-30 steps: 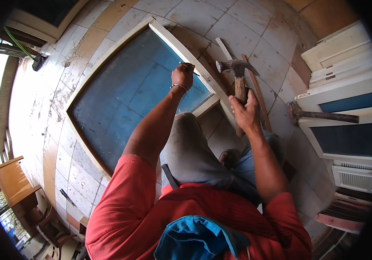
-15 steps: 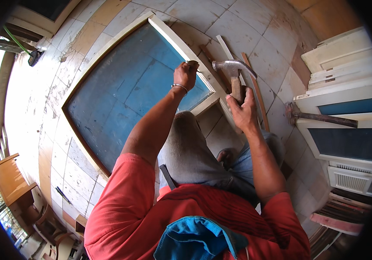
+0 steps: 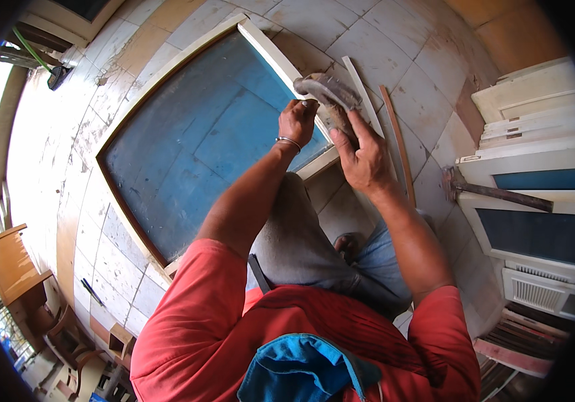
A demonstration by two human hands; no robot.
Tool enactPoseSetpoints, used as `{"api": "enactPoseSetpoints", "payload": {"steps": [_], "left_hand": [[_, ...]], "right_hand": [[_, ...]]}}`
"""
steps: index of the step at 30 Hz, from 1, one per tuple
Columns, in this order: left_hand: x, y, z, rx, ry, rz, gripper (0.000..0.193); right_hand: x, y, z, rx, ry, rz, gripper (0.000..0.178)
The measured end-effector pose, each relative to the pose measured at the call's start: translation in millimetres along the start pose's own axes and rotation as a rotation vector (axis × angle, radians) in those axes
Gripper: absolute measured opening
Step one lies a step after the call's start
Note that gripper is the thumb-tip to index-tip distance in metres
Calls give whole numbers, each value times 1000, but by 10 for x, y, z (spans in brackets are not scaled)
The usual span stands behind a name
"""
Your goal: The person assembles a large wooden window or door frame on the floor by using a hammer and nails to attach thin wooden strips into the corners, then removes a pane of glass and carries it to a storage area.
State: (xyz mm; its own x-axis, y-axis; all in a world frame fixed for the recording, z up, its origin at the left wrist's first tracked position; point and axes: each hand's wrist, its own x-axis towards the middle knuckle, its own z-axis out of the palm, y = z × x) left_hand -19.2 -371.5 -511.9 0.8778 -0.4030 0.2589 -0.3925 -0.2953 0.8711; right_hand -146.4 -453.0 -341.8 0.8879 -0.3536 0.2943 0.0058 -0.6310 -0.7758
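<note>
My right hand (image 3: 369,161) grips the wooden handle of a claw hammer (image 3: 331,88). The metal head, smeared by motion, is raised over the right rail of a white wooden frame (image 3: 275,59) that surrounds a bluish glass pane (image 3: 200,127). My left hand (image 3: 297,120), with a metal bracelet at the wrist, is closed in a pinch at the same rail, just below the hammer head. What its fingertips hold is too small to make out.
A white strip (image 3: 362,87) and a reddish wooden strip (image 3: 396,141) lie on the tiled floor right of the frame. Farther right, a second hammer (image 3: 498,191) rests by several white panels (image 3: 535,151). Wooden furniture (image 3: 16,268) stands at the lower left.
The hammer has moved left and its head is now over the rail near my left hand. My left hand has shifted slightly right and down, still pinched.
</note>
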Motion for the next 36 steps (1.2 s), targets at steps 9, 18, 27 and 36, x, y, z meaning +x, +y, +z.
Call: {"api": "enactPoseSetpoints", "payload": {"steps": [9,18,27,36], "left_hand": [[3,-6,-37,30,-44,-4,18],[44,-104,46,32,-14,9,19],[57,-96,60,8,-28,32,19],[282,222,195,309,-297,28,26]], "right_hand": [[113,19,-38,-131,-62,-51,45],[113,70,-138,-159,-42,-69,45],[121,219,-242,-169,-25,39,45],[-447,925,-485,-231,65,107,42]]}}
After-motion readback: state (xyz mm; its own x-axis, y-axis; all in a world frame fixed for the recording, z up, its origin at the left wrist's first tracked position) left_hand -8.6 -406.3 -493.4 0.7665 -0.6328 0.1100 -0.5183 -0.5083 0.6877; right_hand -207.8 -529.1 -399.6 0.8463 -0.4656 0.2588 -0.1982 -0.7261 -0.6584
